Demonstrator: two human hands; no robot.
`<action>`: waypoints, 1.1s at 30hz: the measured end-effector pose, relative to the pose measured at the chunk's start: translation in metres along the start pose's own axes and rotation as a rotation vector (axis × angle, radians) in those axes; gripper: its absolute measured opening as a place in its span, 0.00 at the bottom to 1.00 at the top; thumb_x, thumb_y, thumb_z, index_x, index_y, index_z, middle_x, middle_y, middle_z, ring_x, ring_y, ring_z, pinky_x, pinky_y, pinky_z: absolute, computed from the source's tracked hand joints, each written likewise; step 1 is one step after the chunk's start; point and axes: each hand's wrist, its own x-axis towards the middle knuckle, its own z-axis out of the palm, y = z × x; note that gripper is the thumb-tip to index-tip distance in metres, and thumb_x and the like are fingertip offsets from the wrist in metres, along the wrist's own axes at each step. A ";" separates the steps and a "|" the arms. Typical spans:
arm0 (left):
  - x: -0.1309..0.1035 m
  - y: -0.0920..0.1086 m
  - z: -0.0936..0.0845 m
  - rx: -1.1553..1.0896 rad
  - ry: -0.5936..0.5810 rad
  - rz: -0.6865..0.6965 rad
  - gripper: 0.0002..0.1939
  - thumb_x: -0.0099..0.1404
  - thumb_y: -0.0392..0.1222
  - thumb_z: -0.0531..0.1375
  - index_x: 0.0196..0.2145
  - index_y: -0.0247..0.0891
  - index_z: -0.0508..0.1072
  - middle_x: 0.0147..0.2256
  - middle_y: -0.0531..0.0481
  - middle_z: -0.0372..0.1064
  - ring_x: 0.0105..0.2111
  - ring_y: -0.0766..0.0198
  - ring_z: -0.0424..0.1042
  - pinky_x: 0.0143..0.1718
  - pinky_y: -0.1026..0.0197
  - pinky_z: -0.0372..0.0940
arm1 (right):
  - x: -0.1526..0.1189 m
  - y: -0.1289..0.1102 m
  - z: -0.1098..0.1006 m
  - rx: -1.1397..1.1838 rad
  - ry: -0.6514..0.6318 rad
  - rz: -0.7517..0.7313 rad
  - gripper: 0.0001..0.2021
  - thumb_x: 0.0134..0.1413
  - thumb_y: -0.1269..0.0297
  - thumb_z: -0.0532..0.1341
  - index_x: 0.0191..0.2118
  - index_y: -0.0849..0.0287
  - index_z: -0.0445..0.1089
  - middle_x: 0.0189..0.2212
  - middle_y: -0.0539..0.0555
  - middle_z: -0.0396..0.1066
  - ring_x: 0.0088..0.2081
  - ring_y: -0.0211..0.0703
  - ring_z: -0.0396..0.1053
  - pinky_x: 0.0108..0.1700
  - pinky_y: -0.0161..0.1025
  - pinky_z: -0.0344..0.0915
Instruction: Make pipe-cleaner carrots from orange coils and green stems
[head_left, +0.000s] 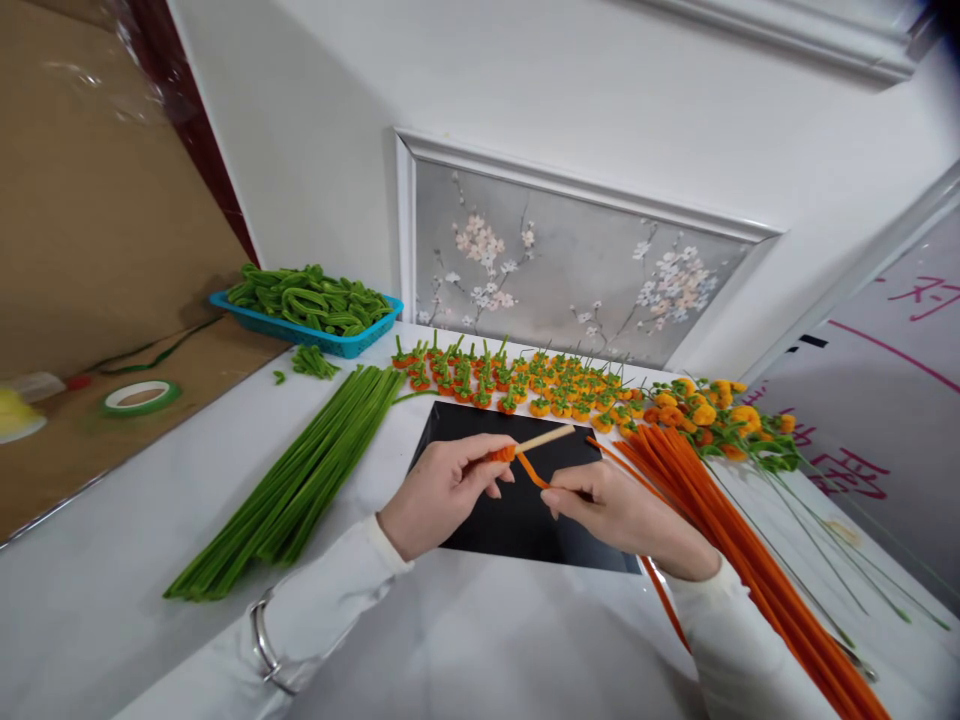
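Note:
My left hand [454, 490] pinches a pale stick [546, 438] that has an orange pipe cleaner [504, 454] coiled around its near end. From the coil a loose orange length [532, 472] runs to my right hand [607, 505], which grips it between thumb and fingers. Both hands are above a black mat [510, 530]. To the right lies a bundle of orange pipe cleaners [742, 550], partly behind my right forearm. A bundle of green pipe cleaners [300, 480] lies to the left.
Behind the mat stand rows of small orange and yellow flower heads [487, 375]. A blue basket [300, 333] holds green loops at the back left. Green tape [142, 397] lies on brown board. Finished-looking yellow flowers [746, 418] with long stems lie at the right.

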 end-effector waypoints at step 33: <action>-0.006 -0.004 0.009 0.634 -0.158 0.177 0.15 0.62 0.30 0.52 0.41 0.45 0.73 0.34 0.56 0.77 0.31 0.63 0.74 0.30 0.66 0.58 | 0.000 -0.035 -0.005 -0.239 0.286 -0.229 0.11 0.64 0.65 0.51 0.35 0.58 0.70 0.28 0.52 0.70 0.30 0.38 0.65 0.33 0.34 0.57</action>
